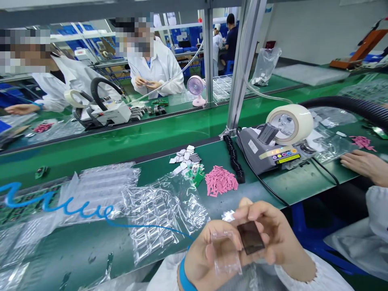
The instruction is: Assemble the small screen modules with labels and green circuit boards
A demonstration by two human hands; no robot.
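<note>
My left hand (201,258), with a blue strap at its wrist, is closed around a small clear plastic case (226,254). Close beside it, my right hand (273,232) grips a dark, square, glossy panel (251,237) by its edges. Both hands are held together in front of the bench's near edge. Just beyond them lies a heap of pink strips (220,180). Left of that heap are a green circuit board (195,173) and a scatter of white pieces (183,157). A shiny scrap (228,215) shows behind my fingers.
Clear plastic trays (154,218) and bagging cover the left bench, crossed by a coiled blue cord (75,206). A grey device (263,149) with a tape roll (291,123) stands right. A neighbour's hand (365,163) rests at far right. Co-workers sit opposite, near a pink fan (196,89).
</note>
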